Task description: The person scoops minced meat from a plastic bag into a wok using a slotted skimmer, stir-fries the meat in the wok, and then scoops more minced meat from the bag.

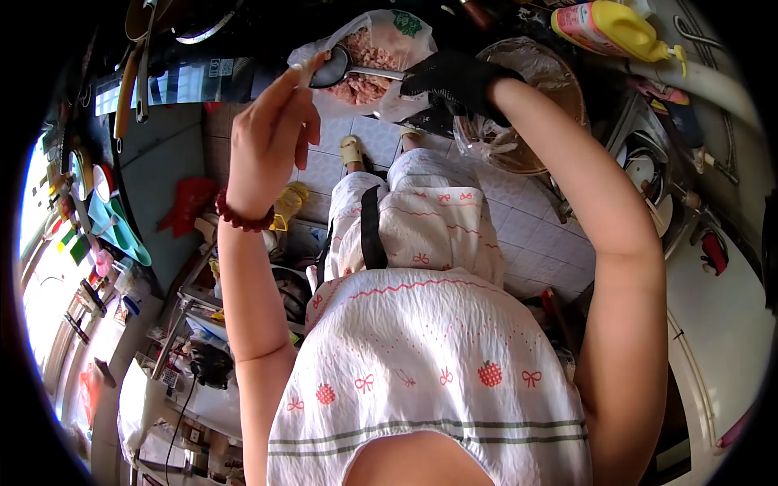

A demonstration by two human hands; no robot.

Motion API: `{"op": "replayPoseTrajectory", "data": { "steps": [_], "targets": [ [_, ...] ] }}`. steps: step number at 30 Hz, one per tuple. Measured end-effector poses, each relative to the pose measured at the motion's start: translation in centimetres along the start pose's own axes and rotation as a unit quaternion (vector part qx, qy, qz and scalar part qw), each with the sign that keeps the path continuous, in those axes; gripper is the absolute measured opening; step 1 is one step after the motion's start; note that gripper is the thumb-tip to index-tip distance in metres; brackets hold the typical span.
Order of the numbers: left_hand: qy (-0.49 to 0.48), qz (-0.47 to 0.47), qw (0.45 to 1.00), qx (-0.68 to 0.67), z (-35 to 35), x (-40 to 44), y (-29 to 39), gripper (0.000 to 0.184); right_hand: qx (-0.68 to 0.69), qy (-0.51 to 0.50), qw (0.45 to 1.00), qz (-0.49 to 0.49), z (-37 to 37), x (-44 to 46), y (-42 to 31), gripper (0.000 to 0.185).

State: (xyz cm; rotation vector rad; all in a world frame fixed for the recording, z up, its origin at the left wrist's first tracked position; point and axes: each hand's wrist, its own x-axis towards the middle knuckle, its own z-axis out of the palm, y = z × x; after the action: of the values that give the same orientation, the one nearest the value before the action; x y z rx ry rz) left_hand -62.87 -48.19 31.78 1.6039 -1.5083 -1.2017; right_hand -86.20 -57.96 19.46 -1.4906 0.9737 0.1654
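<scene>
My right hand (450, 81), in a black glove, grips the handle of a metal ladle (331, 68). The ladle's round dark bowl lies over the left side of a clear plastic bag (411, 47) with a green print. Inside the bag is pinkish minced meat (371, 55). My bare left hand (274, 130), with a dark red bead bracelet at the wrist, reaches up to the left rim of the ladle bowl. Its fingers are apart, the fingertips at the rim; whether they touch the ladle or the bag edge is unclear.
Right of the bag stands a round basin (559, 81) lined with plastic. A yellow bottle (612, 31) lies at the back right. Pans and utensils with long handles (126, 97) hang at the upper left. Below the counter show tiled floor (519, 227) and a cluttered shelf (203, 324).
</scene>
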Motion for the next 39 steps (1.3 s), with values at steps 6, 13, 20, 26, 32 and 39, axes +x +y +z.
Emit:
{"op": "replayPoseTrajectory", "data": {
  "steps": [6, 13, 20, 26, 32, 39],
  "targets": [
    [0.001, 0.032, 0.997, 0.068, -0.2, 1.6, -0.4, 0.036, -0.370, 0.113, 0.915, -0.118, -1.5, 2.4, -0.7, 0.028],
    [-0.011, 0.009, 1.000, 0.022, 1.8, 2.2, -0.4, 0.034, -0.087, 0.122, 0.974, -0.171, 2.0, 1.9, 4.6, 0.030],
    [0.028, 0.082, 0.991, -0.102, 0.2, 2.4, -2.0, 0.037, -0.041, 0.190, 0.972, -0.131, 4.4, -1.4, 3.2, 0.032],
    [0.035, 0.000, 0.994, -0.108, -1.5, 2.4, -1.1, 0.037, -0.027, 0.230, 0.968, -0.099, 4.6, -5.4, 0.8, 0.033],
    [0.082, -0.021, 0.992, -0.096, -1.4, 2.4, -2.1, 0.034, -0.038, 0.276, 0.960, -0.024, 5.5, -9.4, 0.0, 0.026],
    [0.108, -0.026, 0.989, -0.094, -3.0, 1.6, -3.0, 0.031, -0.028, 0.332, 0.943, -0.008, 9.7, -12.1, -1.4, 0.032]
  ]
}}
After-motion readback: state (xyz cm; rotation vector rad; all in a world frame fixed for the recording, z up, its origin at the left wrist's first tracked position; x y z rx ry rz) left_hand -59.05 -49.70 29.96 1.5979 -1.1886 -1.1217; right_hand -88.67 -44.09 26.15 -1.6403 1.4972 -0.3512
